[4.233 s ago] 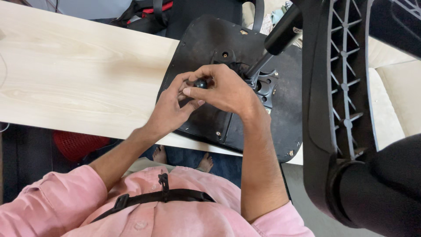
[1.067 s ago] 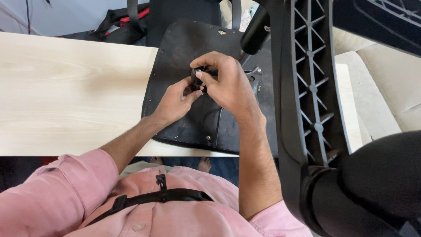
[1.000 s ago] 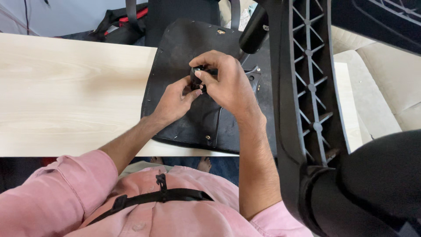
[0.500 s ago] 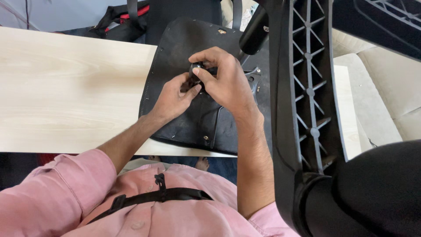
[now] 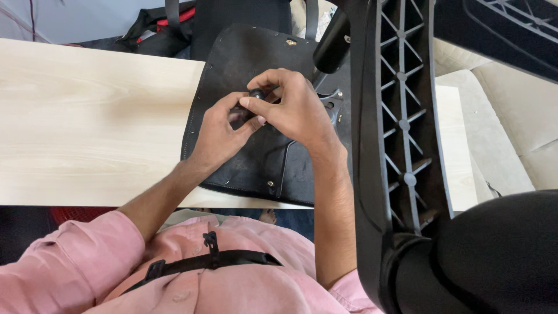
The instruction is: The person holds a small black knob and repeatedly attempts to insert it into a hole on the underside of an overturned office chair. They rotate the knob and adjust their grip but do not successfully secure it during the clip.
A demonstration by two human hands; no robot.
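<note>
- While the table (image 5: 87, 116) carries the upturned seat (image 5: 256, 157) flat, I get its underside exposed.
- At three o'clock, the chair frame (image 5: 401, 145) stands clear.
- My left hand (image 5: 218, 136) cups underneath, steadying.
- My right hand (image 5: 293, 110) pinches the small black knob (image 5: 257, 93) at centre.

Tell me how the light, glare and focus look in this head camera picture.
Head view: soft, even daylight on the pale wooden table, no harsh glare; both hands, left hand and right hand, are sharp; the small black part they pinch is lost in shadow; the black ribbed chair frame near the lens looms large, slightly soft.
</note>
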